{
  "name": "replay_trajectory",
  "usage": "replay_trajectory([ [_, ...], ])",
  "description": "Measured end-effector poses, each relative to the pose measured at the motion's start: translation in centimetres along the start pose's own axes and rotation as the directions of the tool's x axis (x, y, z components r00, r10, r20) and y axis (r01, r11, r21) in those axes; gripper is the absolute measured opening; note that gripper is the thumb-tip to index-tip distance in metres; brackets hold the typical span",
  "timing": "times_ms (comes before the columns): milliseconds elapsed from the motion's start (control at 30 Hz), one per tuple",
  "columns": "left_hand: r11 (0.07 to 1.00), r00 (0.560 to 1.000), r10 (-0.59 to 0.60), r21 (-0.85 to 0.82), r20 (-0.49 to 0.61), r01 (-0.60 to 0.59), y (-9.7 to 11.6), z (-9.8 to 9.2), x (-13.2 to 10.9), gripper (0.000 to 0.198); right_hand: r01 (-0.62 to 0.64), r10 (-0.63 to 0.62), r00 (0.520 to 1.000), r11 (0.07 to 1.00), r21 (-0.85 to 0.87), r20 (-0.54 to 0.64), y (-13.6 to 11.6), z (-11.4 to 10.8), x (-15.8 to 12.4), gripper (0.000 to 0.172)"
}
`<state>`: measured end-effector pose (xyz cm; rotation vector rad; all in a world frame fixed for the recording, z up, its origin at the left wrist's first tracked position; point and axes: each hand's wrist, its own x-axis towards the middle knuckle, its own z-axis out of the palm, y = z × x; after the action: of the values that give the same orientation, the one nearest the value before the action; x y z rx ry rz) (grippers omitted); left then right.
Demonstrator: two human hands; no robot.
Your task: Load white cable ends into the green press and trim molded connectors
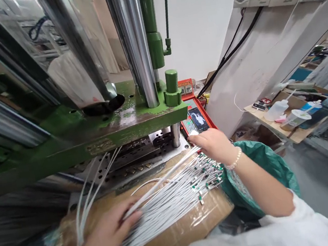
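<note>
Between my two hands runs a thin bundle of white cables (165, 176), lifted a little above the cardboard. My left hand (117, 223) is closed round it, somewhat blurred. Near the cables' far end my right hand (216, 144), with a beaded bracelet on the wrist, pinches the same bundle; its fingertips partly hide the ends. Below lies a broad pile of white cables (164, 212) whose green-and-white connectors (204, 174) point right. A few more cables (95, 185) curve up on the left into the machine's lower opening.
A green press (127, 124) with steel columns (132, 42) stands in front. Cardboard (197, 228) covers the work surface. Right of it is a green bag (267, 161). A phone (198, 119) rests on a red-framed control panel (209, 118). Bottles (276, 110) stand on a wooden shelf (294, 135).
</note>
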<state>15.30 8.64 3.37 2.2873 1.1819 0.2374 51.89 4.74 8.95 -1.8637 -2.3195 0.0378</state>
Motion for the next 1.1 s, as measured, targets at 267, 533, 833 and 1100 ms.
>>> replay_trajectory([
  [267, 0.978, 0.987, -0.108, 0.192, 0.119, 0.084, -1.1, 4.3, 3.7, 0.068, 0.142, -0.144, 0.972, 0.990, 0.025, 0.188, 0.4, 5.6, -0.1, 0.092],
  [533, 0.966, 0.976, -0.077, 0.258, 0.203, 0.022, -1.8, 5.1, -0.7, 0.096, 0.393, -0.380, 0.870, 0.919, 0.021, 0.314, -7.2, 11.7, -0.4, 0.094],
  [833, 0.961, 0.986, -0.051, 0.275, 0.156, 0.006, -4.8, 1.5, -4.6, 0.090, 0.298, -0.270, 0.942, 0.945, -0.133, 0.198, -4.6, 0.4, -3.6, 0.030],
  [1100, 0.952, 0.987, 0.067, 0.287, 0.147, -0.107, -3.7, 7.2, -2.4, 0.100, 0.191, -0.201, 0.942, 0.980, 0.064, 0.270, -3.2, 7.9, -5.3, 0.103],
])
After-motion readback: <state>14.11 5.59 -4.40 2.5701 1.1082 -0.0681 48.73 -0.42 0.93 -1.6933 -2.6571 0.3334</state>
